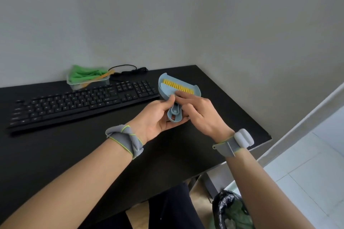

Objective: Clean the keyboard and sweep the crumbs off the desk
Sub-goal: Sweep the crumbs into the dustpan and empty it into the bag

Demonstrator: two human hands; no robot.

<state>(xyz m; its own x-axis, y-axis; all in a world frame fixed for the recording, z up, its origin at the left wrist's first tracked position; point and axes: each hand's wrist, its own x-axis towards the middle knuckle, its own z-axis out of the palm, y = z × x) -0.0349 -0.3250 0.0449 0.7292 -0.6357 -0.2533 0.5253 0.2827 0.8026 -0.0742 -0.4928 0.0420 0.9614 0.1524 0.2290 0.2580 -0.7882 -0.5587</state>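
Both hands hold a pale blue mini dustpan (168, 87) above the black table (74, 154), right of the keyboard (81, 101). Left hand (158, 119) cups its handle from below; right hand (200, 112) pinches the yellow-bristled brush (177, 86) nested inside. Far left, a clear container (87, 78) holds green cloth.
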